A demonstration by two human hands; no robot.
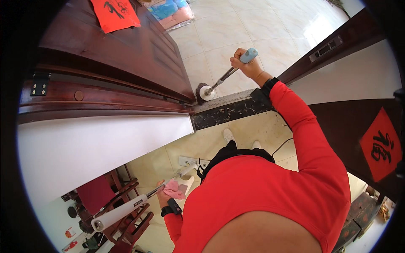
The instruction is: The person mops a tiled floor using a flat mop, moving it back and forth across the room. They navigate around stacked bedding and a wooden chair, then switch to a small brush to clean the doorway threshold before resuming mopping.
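Observation:
My right hand [248,65] grips a long-handled brush [226,77] just below its light blue handle end. The brush's round white head with dark bristles stands on the floor by the foot of the open wooden door [136,60], close to the threshold. Down at my left side, my left hand [163,191] is wrapped around the metal pole of a white floor mop [121,212]. A pink cloth [174,189] hangs beside that hand. The mop's flat white base [186,162] rests on the tiles beside my leg.
A black stone threshold strip [221,112] crosses the doorway ahead of my shoes. On the right are the frame with a metal strike plate [326,48] and a dark panel bearing a red paper [381,145]. A black cable [281,146] trails near my feet. Wooden chairs [126,205] stand left.

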